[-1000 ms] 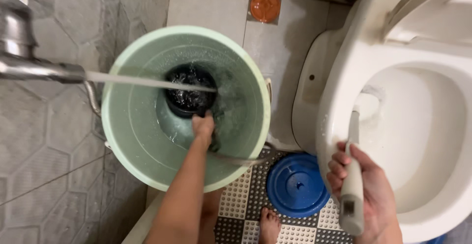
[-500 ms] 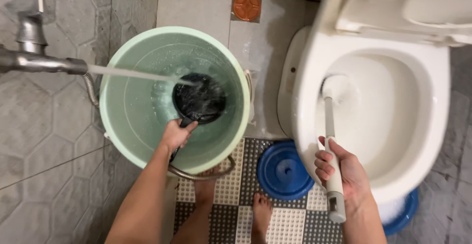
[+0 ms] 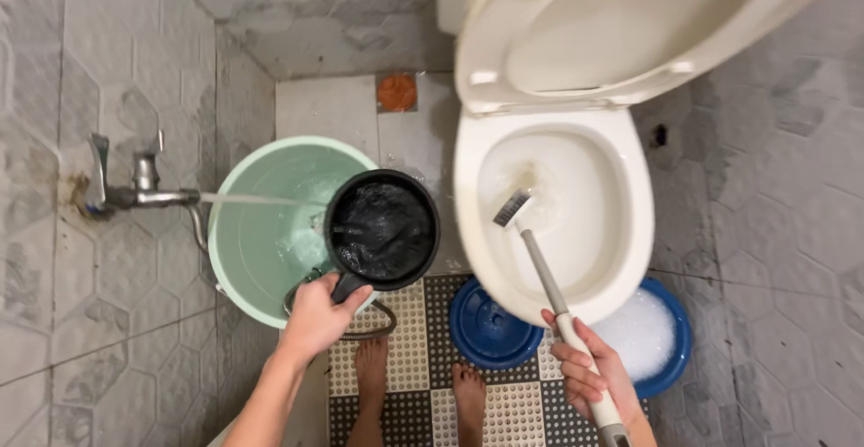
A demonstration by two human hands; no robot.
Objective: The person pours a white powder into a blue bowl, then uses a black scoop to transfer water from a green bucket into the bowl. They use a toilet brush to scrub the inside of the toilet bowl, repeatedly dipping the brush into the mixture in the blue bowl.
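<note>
Black dipper (image 3: 382,231), full of water, gripped by handle in left hand (image 3: 317,316), held over green bucket (image 3: 261,231) rim at 9 o'clock of toilet bowl (image 3: 549,213). Brush (image 3: 540,267) clamped in right hand (image 3: 589,379), bristles inside bowl. Rinse step reckoned underway; steady level carry toward bowl called for.

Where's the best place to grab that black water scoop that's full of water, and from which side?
Grip the black scoop by its short handle, which sticks out from the lower left of the bowl toward the person. Come from the near side, from below in the view, as the left hand does. The bowl is round, wide and full of water, so the handle likely offers the steadiest level hold.
</note>
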